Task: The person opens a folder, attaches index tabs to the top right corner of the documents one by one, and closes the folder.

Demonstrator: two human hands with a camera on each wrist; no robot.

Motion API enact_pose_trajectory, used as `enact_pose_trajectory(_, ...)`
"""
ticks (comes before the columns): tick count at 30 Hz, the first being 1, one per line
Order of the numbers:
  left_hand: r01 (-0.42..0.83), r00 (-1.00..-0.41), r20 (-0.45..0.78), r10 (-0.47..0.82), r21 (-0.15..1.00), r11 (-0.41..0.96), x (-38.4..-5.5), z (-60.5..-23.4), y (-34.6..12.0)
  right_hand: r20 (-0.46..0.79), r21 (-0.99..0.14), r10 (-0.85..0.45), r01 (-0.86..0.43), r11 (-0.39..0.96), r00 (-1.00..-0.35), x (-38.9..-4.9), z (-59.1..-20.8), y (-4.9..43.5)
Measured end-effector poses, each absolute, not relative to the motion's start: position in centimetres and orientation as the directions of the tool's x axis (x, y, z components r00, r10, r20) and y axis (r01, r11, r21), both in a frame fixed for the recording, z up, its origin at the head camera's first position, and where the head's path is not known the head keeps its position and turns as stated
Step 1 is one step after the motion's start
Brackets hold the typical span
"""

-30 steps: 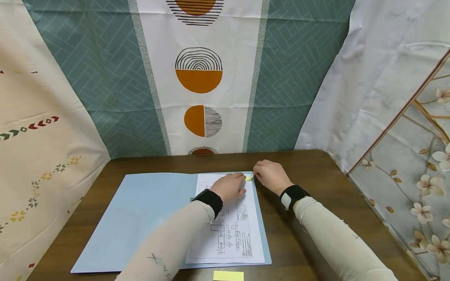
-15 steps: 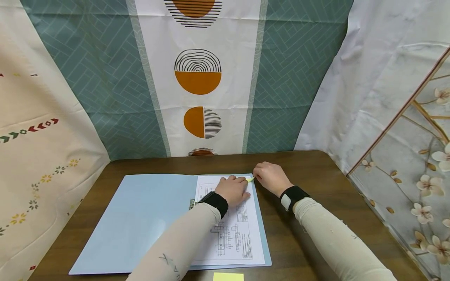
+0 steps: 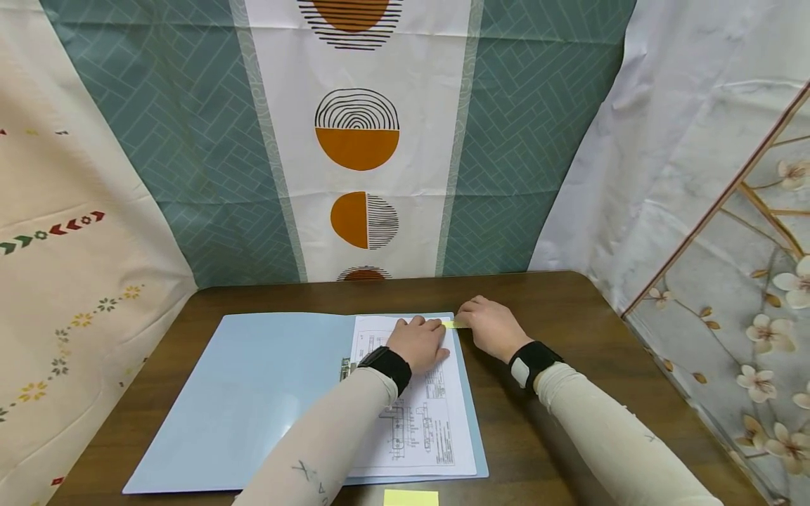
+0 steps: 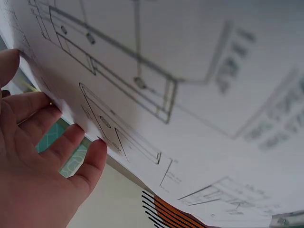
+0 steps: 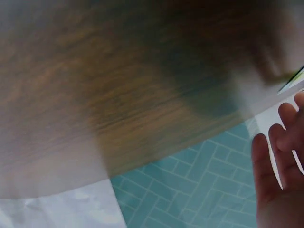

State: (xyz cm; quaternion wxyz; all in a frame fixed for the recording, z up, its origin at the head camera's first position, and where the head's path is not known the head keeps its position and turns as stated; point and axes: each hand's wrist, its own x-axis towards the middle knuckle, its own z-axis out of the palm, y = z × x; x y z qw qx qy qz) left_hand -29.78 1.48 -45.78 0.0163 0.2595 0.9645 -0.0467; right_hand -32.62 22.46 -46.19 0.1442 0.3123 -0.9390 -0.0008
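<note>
A blue folder (image 3: 253, 393) lies spread on the table, with white printed drawing sheets (image 3: 436, 429) on its right side. At the top right corner of the sheets, a narrow yellow sticky note (image 3: 451, 325) sticks out past the edge. My left hand (image 3: 419, 344) rests on the top sheet, its fingertips at the note's left end; the left wrist view shows these fingers (image 4: 90, 164) spread on the paper. My right hand (image 3: 493, 327) pinches the note's right end beside the folder. In the right wrist view its fingertips are partly cut off by the frame.
A pad of yellow sticky notes (image 3: 411, 497) lies near the front edge of the brown wooden table (image 3: 531, 450). The folder's metal clip (image 3: 345, 367) shows left of the sheets. Patterned cloth (image 3: 380, 154) hangs behind the table.
My left hand has shifted slightly right on the sheets. The yellow sticky note was curled up and now lies straighter between the hands. My right hand has moved a little down and right.
</note>
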Motion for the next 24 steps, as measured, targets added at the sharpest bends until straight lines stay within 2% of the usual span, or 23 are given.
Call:
enact_pose_trajectory(4, 0.508, -0.862, -0.051, 0.505, -0.076, 0.858, -29.6, -45.4, 1.4, 0.214, 0.128, -0.649, -0.638, 0.76, -0.73, -32.3, -46.6, 22.3)
enact_pose_trajectory(8, 0.514, -0.858, -0.05, 0.512, -0.068, 0.855, -29.9, -45.8, 1.4, 0.188, 0.124, -0.66, -0.649, 0.75, -0.727, -32.1, -46.7, 22.5)
enact_pose_trajectory(19, 0.517, -0.856, -0.027, 0.516, -0.054, 0.854, -30.3, -46.0, 1.2, 0.209, 0.105, -0.674, -0.669, 0.736, -0.709, -32.1, -46.8, 23.4)
enact_pose_trajectory(24, 0.524, -0.851, -0.036, 0.523, -0.057, 0.85, -30.8, -46.7, 1.1, 0.209, 0.087, -0.662, -0.661, 0.745, -0.719, -32.1, -47.1, 23.3)
